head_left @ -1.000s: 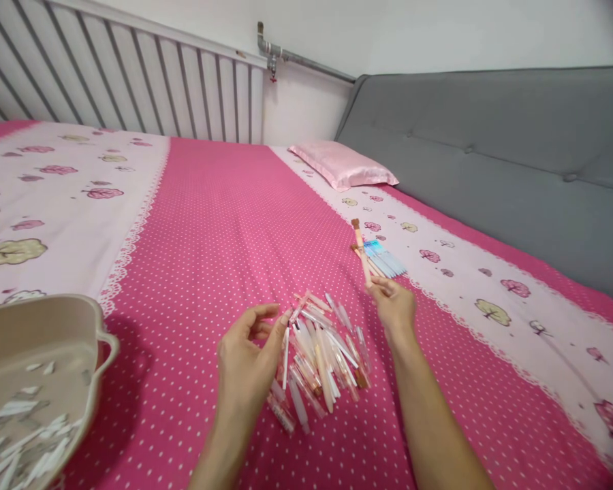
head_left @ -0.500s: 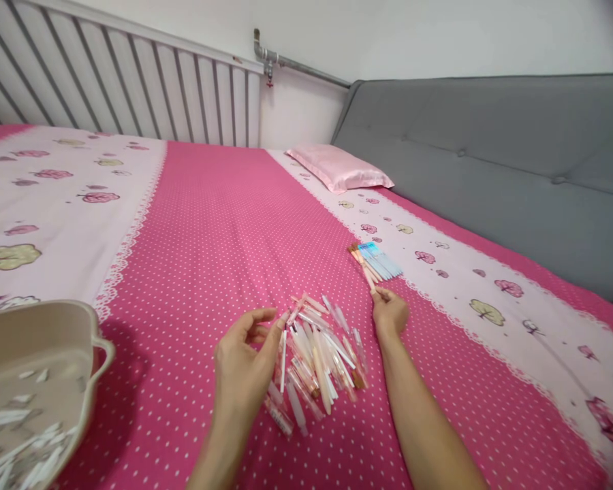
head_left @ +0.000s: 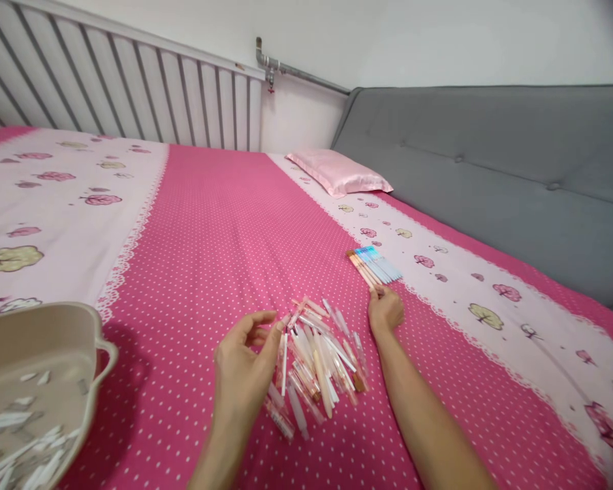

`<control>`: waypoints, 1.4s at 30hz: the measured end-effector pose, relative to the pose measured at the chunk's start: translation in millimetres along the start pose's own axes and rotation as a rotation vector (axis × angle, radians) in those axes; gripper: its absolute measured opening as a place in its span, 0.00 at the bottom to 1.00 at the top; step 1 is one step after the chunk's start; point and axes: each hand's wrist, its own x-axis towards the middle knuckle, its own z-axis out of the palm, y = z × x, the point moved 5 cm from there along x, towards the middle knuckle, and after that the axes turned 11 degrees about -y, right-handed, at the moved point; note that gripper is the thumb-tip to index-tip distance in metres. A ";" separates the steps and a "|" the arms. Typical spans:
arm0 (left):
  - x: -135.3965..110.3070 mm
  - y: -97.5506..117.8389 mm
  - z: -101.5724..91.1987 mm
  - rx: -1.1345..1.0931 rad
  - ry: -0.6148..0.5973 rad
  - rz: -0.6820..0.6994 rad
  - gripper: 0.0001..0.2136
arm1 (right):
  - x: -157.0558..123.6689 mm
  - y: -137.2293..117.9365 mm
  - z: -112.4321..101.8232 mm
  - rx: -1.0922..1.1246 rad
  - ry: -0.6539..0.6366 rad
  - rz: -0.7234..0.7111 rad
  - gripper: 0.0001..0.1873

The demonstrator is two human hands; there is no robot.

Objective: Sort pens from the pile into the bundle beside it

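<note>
A loose pile of slim pens (head_left: 319, 361), mostly clear, white and pink, lies on the pink dotted bedspread. At its left edge is my left hand (head_left: 245, 354), fingers curved with a gap between thumb and forefinger, the thumb tip by a pinkish pen end. Beyond the pile, my right hand (head_left: 387, 309) pinches the near end of a pale pen with a brown top (head_left: 364, 269). That pen lies alongside a few like it, which adjoin a neat row of light blue pens (head_left: 381, 264).
A beige handled basin (head_left: 84, 327) holding white scraps stands at the left. A pink pillow (head_left: 340, 171) lies against the grey headboard (head_left: 490, 150). Behind the bed are a white slatted radiator (head_left: 148, 82) and a grey pipe (head_left: 311, 76).
The pale pen in my right hand has swung into line beside the other brown-topped pens, and that hand has shifted slightly left. My left hand has barely moved.
</note>
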 end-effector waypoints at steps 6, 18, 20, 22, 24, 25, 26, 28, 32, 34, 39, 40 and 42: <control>-0.1 -1.7 -0.5 0.011 0.030 0.009 0.20 | 1.5 -2.1 0.9 -0.018 0.021 -0.038 0.13; -2.2 0.2 0.7 -0.009 0.068 0.014 0.20 | 4.3 -6.1 1.5 -0.049 0.027 -0.099 0.13; -2.3 0.3 0.8 -0.011 0.063 0.014 0.20 | 4.6 -6.4 1.7 -0.053 0.027 -0.101 0.12; -2.3 0.2 0.7 -0.011 0.061 0.017 0.20 | 4.9 -6.6 2.0 -0.056 0.026 -0.101 0.12; -2.2 0.1 0.3 -0.008 0.062 0.020 0.20 | 5.2 -6.7 2.4 -0.055 0.025 -0.103 0.12; -2.2 0.1 0.0 -0.006 0.064 0.020 0.20 | 5.3 -6.7 2.5 -0.054 0.026 -0.103 0.12; -2.2 0.0 -0.3 -0.005 0.063 0.019 0.19 | 5.4 -6.6 2.6 -0.052 0.027 -0.103 0.11; -2.0 0.1 -0.2 -0.004 0.049 0.014 0.19 | 5.6 -6.2 2.7 -0.045 0.033 -0.100 0.12; -1.8 0.5 -0.3 -0.007 0.036 0.013 0.20 | 5.5 -5.5 2.5 -0.021 0.048 -0.101 0.12; -1.6 0.3 -1.5 -0.001 0.050 0.015 0.20 | 5.1 -5.3 2.3 -0.003 0.057 -0.107 0.11; 1.3 -1.2 -3.9 0.069 0.020 0.010 0.19 | 2.3 -5.2 0.2 0.055 0.085 -0.117 0.13; 1.8 -1.2 -5.2 0.088 0.023 0.010 0.19 | 1.3 -5.3 -0.9 0.071 0.093 -0.119 0.14; 2.4 -0.4 -9.3 0.153 0.067 0.024 0.19 | -1.1 -5.7 -3.7 0.106 0.108 -0.124 0.15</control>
